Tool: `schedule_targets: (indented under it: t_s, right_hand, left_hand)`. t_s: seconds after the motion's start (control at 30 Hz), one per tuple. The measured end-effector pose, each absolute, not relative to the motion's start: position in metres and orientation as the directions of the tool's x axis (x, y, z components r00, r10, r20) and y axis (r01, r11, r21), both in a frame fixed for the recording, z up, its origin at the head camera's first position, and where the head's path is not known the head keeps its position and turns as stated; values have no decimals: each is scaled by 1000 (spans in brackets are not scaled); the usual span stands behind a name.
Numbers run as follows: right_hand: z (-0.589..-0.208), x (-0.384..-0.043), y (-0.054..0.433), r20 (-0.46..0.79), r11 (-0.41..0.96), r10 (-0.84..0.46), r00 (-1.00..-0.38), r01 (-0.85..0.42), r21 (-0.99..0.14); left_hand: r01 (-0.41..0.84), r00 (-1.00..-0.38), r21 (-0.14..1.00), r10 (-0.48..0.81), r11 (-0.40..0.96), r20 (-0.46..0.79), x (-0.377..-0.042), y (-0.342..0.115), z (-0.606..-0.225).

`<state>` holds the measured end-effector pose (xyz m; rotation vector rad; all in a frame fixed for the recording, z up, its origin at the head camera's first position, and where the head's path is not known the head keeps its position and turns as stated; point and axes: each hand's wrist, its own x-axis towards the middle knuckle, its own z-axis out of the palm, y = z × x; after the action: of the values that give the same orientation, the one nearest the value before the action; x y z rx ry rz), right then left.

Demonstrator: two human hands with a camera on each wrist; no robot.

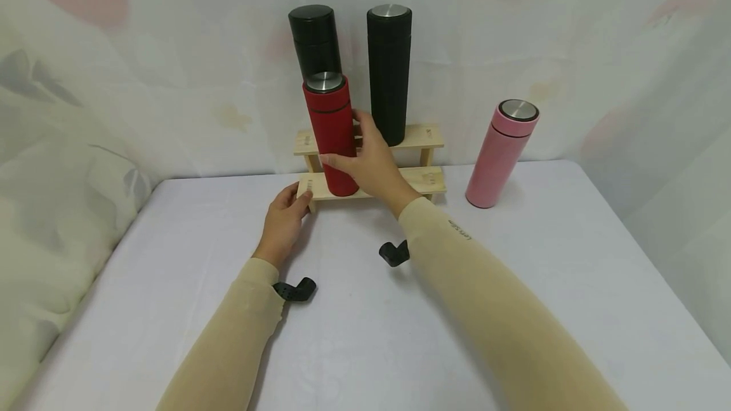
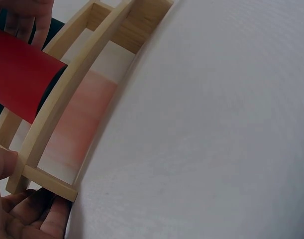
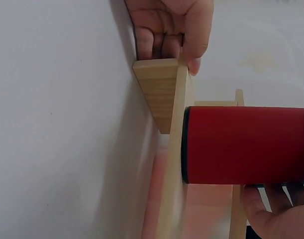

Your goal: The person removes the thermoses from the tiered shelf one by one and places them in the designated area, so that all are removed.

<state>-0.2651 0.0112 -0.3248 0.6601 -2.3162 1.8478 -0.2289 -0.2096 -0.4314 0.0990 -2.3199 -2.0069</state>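
Observation:
A red thermos bottle [image 1: 332, 135] with a steel-topped lid stands on the lower front step of a small two-step wooden rack [image 1: 427, 177]. My right hand [image 1: 374, 157] grips that bottle from its right side, thumb across the front. At the rack's left end my left hand [image 1: 287, 215] holds the lower board, thumb on top and fingers beneath, as the left wrist view shows. Behind, on the upper step, stand a black thermos with a dark lid [image 1: 316, 40], partly hidden by the red one, and a black thermos with a steel lid [image 1: 390, 75].
To the right of the rack a pink thermos [image 1: 501, 157] stands on the white-covered table [image 1: 354, 335]. A patterned white cloth [image 1: 240, 68] hangs close behind the rack. Pale bunched fabric [image 1: 63, 221] lies along the left edge.

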Motion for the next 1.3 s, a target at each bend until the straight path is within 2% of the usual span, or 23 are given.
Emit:
schedule_targets:
  t_s: [0.37,0.77,1.3]
  right_hand:
    - [-326,-264,13,366,181,-251,-896,-415,-892]
    - [-334,-253,20,411,112,-223,-884,-442,-890]
    - [-340,-221,41,438,107,-262,-860,-476,-873]
  left_hand:
    - [0,-997,992,-81,127,10,-230,-207,-429]
    - [3,-996,993,-88,118,13,-230,-208,-432]
    - [7,-995,991,-93,132,20,-228,-211,-432]
